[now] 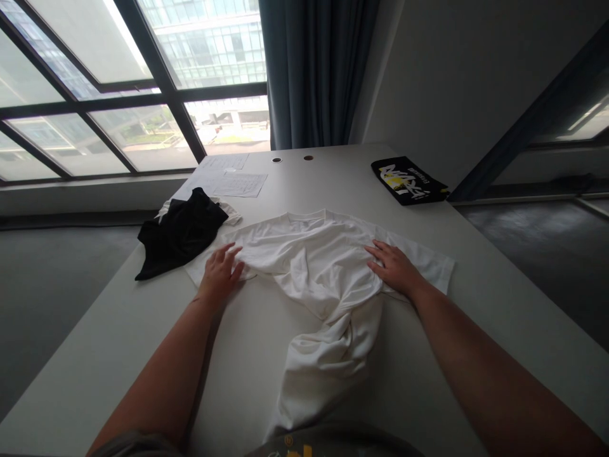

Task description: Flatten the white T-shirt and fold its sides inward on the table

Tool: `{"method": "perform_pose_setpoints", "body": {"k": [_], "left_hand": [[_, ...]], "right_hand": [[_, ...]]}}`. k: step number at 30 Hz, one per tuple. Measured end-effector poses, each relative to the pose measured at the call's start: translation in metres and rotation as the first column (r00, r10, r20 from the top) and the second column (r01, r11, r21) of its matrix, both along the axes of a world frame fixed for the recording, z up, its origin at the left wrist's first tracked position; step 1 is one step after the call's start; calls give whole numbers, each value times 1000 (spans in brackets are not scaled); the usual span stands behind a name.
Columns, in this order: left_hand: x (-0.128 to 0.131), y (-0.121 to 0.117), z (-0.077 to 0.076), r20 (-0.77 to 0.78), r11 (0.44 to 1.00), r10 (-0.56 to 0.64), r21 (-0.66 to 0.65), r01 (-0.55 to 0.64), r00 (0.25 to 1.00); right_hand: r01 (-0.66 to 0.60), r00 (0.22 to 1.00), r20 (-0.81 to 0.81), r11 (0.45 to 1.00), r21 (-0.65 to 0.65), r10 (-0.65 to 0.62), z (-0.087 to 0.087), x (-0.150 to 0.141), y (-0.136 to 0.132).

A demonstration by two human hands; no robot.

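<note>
A white T-shirt [309,260] lies on the white table [252,355], its neckline facing the far side and its sleeves spread left and right. The lower body of the shirt is bunched and twisted, trailing toward me. My left hand [222,271] rests on the shirt near the left sleeve, fingers spread. Over by the right sleeve, my right hand [392,268] lies flat on the cloth with its fingers apart. Neither hand grips the fabric.
Left of the shirt is a crumpled black garment [183,228] with white cloth beneath it. Paper sheets [240,185] lie behind it. A folded black garment with printed lettering [404,181] sits at the far right. Windows and a blue curtain [318,76] stand beyond.
</note>
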State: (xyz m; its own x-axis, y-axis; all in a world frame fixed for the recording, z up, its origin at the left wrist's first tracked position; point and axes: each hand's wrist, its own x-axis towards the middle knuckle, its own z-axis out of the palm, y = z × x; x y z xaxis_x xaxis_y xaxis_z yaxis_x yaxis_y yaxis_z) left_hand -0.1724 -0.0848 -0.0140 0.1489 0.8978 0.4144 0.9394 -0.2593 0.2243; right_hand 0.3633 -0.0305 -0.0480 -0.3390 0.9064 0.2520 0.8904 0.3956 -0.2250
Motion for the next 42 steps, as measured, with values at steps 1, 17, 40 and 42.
{"method": "perform_pose_setpoints", "body": {"k": [1, 17, 40, 42], "left_hand": [[6, -1, 0, -14, 999, -35, -18, 35, 999], [8, 9, -16, -55, 972, -123, -210, 109, 991], [-8, 13, -14, -46, 988, -22, -155, 14, 999], [-10, 13, -14, -38, 991, -17, -133, 12, 999]], "right_hand": [[2, 1000, 0, 1000, 1, -2, 0, 0, 0], [-58, 975, -213, 997, 45, 66, 16, -19, -7], [-191, 911, -390, 975, -112, 134, 23, 15, -4], [-193, 910, -391, 975, -111, 136, 23, 14, -5]]}}
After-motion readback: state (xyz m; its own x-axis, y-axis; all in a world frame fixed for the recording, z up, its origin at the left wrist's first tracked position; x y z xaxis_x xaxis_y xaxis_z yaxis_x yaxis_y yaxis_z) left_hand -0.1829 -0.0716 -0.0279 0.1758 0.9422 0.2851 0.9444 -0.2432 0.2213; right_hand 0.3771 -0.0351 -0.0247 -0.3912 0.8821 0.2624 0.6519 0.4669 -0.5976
